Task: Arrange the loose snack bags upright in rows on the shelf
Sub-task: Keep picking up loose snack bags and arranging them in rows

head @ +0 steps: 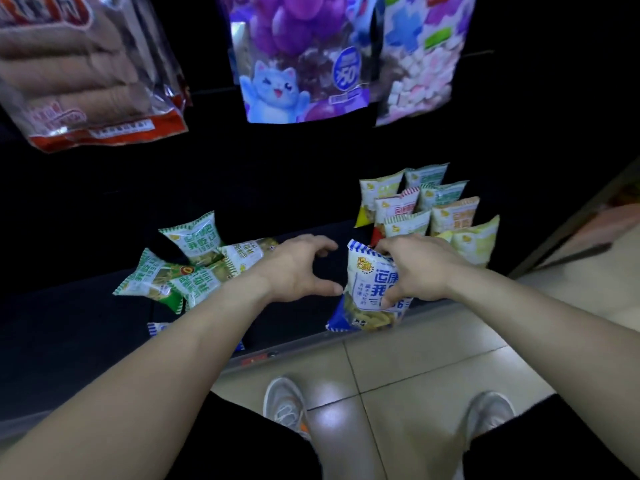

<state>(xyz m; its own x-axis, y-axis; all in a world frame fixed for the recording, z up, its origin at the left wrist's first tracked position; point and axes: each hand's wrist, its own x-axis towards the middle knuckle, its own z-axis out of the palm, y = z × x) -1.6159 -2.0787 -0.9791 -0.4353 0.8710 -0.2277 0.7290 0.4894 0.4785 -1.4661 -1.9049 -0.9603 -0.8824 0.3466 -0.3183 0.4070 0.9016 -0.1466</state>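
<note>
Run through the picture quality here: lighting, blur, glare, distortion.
Head view: the black shelf is underlit, almost featureless; head view, upper left, the red-and-clear plastic packet is smeared by blur, its print unreadable; a glare patch whitens the beige floor tiles; the wide-angle lens stretches the left forearm toward the corner; the blue-and-white snack bag gripped by the right hand is fairly sharp.

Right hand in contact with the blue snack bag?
Touching. The head view shows the right hand gripping the blue snack bag, fingers over its top edge and thumb on its front.
</note>
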